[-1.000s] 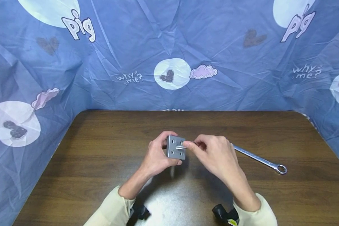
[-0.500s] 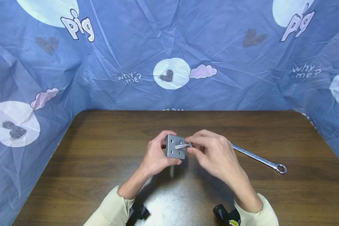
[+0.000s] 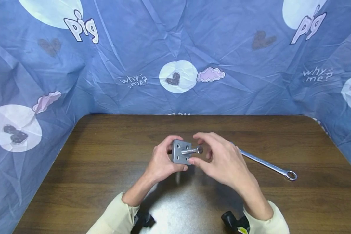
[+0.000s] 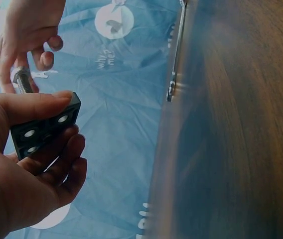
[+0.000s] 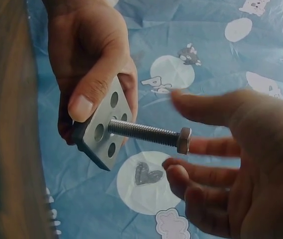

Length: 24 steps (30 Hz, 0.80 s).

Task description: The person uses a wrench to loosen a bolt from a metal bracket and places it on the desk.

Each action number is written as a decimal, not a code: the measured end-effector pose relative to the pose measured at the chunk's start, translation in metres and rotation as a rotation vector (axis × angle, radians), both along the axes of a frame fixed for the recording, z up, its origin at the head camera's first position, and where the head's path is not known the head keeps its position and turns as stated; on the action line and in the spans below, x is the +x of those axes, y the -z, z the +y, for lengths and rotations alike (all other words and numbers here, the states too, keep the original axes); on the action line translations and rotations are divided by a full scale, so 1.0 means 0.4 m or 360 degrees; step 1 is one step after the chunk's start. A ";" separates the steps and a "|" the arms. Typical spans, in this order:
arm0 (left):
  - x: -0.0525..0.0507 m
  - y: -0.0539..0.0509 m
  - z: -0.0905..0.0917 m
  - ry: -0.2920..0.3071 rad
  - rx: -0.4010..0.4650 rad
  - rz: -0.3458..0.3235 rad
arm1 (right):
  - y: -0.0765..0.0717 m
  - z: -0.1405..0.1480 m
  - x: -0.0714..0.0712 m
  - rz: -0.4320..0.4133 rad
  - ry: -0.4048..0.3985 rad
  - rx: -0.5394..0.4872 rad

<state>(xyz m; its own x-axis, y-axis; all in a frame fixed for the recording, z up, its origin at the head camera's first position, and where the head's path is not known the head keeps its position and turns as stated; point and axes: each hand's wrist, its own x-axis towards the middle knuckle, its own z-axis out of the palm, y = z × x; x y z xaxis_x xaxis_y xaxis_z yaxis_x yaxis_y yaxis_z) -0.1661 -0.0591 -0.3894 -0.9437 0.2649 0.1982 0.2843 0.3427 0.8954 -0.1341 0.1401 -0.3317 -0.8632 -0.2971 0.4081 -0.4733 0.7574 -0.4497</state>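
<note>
My left hand (image 3: 163, 162) grips a square grey metal plate (image 3: 177, 160) by its edges, thumb on one side and fingers on the other. Holes pierce the plate near its corners. From its middle a long hex bolt (image 5: 146, 133) sticks out toward the right, its threaded end at the plate and its head free. Around the bolt head, my right hand (image 3: 222, 159) is spread, thumb and fingers apart and not pinching it. In the right wrist view a finger lies right by the head; whether it touches, I cannot tell. The left wrist view shows the plate (image 4: 70, 110) from behind.
A chrome wrench (image 3: 266, 163) lies on the brown wooden table (image 3: 76, 162), its ring end to the right and its other end hidden behind my right hand. A printed blue cloth (image 3: 128, 48) hangs around the table's back and sides.
The fingers of my right hand, which pinched the bolt, have let go and spread apart, baring its head. My left hand and the plate stay in place.
</note>
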 end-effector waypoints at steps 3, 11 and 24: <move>-0.001 0.001 0.001 -0.0003 -0.0006 0.0001 | -0.004 -0.003 -0.002 -0.0109 0.0134 0.0034; 0.002 -0.003 0.001 -0.0006 -0.0007 -0.0021 | -0.004 -0.010 -0.001 -0.0170 0.0220 0.0102; 0.002 -0.003 0.003 -0.0002 0.0000 -0.0042 | -0.008 -0.002 0.003 -0.0034 0.0035 0.0050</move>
